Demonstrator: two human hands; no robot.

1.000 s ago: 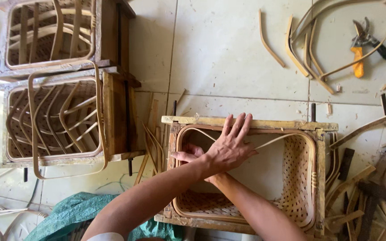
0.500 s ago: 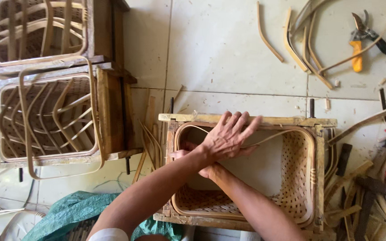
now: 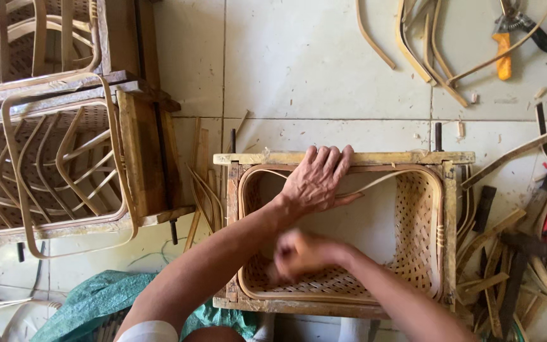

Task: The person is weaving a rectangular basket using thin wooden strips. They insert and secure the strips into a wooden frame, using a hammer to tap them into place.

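A woven bamboo basket sits inside a rectangular wooden frame on the tiled floor. My left hand lies on the frame's far rail with its fingers together and hooked over the edge. Its palm presses a thin bamboo rim strip that bows loose across the basket's opening. My right hand is down inside the basket near its left end. It is blurred and looks curled like a fist, and I cannot make out anything in it.
Two more wooden frames with bent bamboo hoops, one nearer and one farther, stand at the left. Loose curved bamboo strips and orange-handled shears lie at top right. Dark tools and offcuts crowd the right edge. A green cloth lies at bottom left.
My left hand's spread fingers have drawn together and settled on the far rail. My right hand has come out from under the left wrist, moving down into the basket.
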